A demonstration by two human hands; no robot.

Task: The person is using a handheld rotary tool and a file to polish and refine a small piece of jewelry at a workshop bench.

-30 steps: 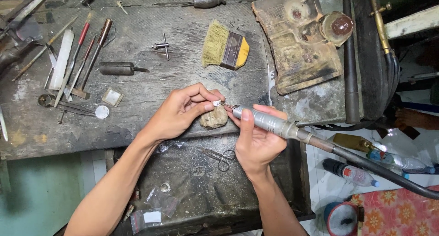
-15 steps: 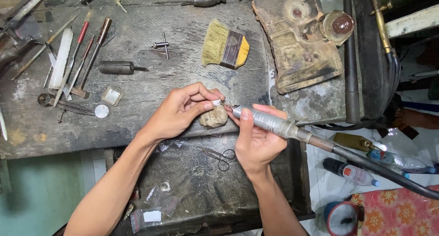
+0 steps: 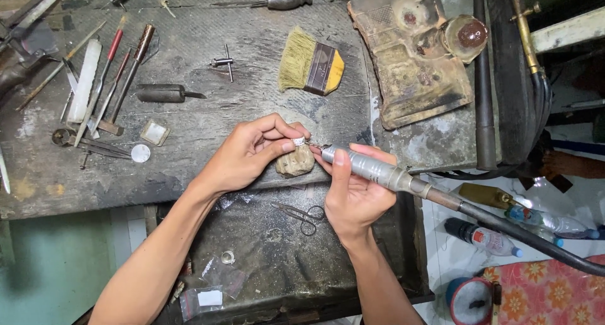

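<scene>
The desk (image 3: 189,174) is old, dark and dusty, with lots of tools lying on it. At its front edge sits a small tan block (image 3: 295,162), like a lumpy stone peg.

My left hand (image 3: 249,153) is right over that block. The thumb and first fingers are pinched shut on a little silver ring (image 3: 299,141). I press the ring against the top of the block so it stays put.

My right hand (image 3: 353,196) is closed around a grey metal grinder pen (image 3: 372,167). My thumb lies along the top of it and my other fingers curl under it. A thick black hose (image 3: 529,237) runs out of the back of the pen, off to the right and down.

The pen is long and lies on a slant. Its back end is low on the right and its thin tip (image 3: 317,148) points up and to the left. The ring is just left of the tip, very close. I cannot tell if the tip is touching the ring or not; it is too small to see.

So the ring lies straight in front of the pen's tip, along the pen's long line. My left hand has the ring, and my right hand comes at it from the right side.

Behind my hands lies a yellow brush (image 3: 310,66). Small scissors (image 3: 301,214) lie on the lower tray under my wrists.
</scene>
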